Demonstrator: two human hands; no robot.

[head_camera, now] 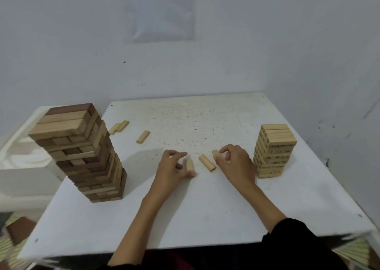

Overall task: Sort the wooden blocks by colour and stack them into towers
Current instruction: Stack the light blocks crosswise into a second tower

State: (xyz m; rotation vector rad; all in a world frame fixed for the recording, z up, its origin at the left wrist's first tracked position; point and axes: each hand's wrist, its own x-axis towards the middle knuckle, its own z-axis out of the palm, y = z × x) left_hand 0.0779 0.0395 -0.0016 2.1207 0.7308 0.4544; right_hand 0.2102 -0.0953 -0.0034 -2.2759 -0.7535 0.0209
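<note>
Left hand [174,167] is pinching a short pale rectangular wooden block [190,165] end to end, index finger at the far end and thumb at the near end. Block is lying flat, roughly mid-surface on the white table [205,212].

Right hand [234,160] is curling thumb and fingers round a second pale block [215,152], also mid-surface. Can't tell if it's lifted clear. A third pale block [207,162] is lying loose between the hands, apparently touching neither.

Progress, as I'm reading it:
- All-pale tower [274,150] is standing near the right edge, several layers, looking square.
- Tall mixed tower of dark brown and pale blocks [82,152] is standing near the left edge, with plenty of pale pieces in it.
- No dark-only tower is showing, so sorting is looking well short of done.
- Remaining: the three blocks at the hands, the loose ones, then pulling the mixed tower apart.

Around: a pair of pale blocks [119,127] is lying side by side, touching, toward the far-left corner, with a single pale block [143,136] just beside them.

Nothing is sitting between the hands and the all-pale tower. The mixed tower's layers are looking offset (topple risk if the left arm is reaching past it).

A white boxy unit [20,156] is standing off the left edge, and a printed sheet [160,10] is hanging on the wall behind.
</note>
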